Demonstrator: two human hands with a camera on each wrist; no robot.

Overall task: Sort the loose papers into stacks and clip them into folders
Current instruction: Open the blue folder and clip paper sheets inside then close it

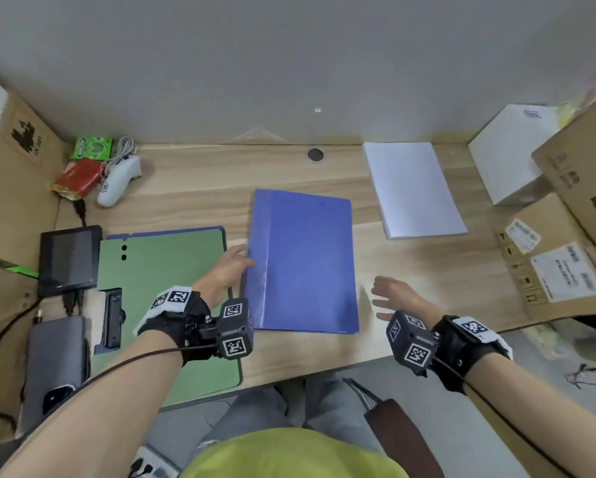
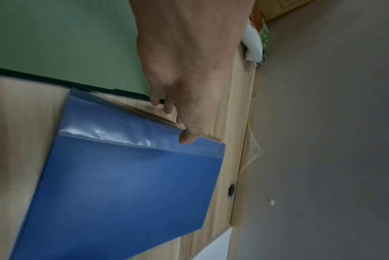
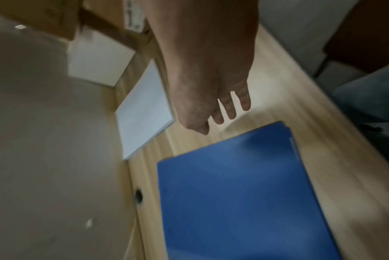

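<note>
A closed blue folder (image 1: 303,263) lies flat in the middle of the wooden desk (image 1: 193,201), its long side running away from the person; the left hand (image 1: 229,267) is at the folder's left edge, where the thumb lies on top of the cover and the fingers (image 2: 168,105) curl down beside and under that edge, so the hand pinches the edge, which sits slightly raised off the desk there; the right hand (image 1: 393,296) hovers just off the folder's right edge, apart from it, its fingers (image 3: 230,109) loosely spread, nearly straight and holding nothing; a stack of white paper (image 1: 412,189) lies on the desk beyond and to the right of the folder, well apart from it and squared up; a green folder (image 1: 165,305) lies to the left of the blue one, under the left forearm, with a black clip (image 1: 113,319) on its left side; a white game controller (image 1: 119,181) rests at the far left of the desk, and cardboard boxes (image 1: 566,263) stand along the right.
</note>
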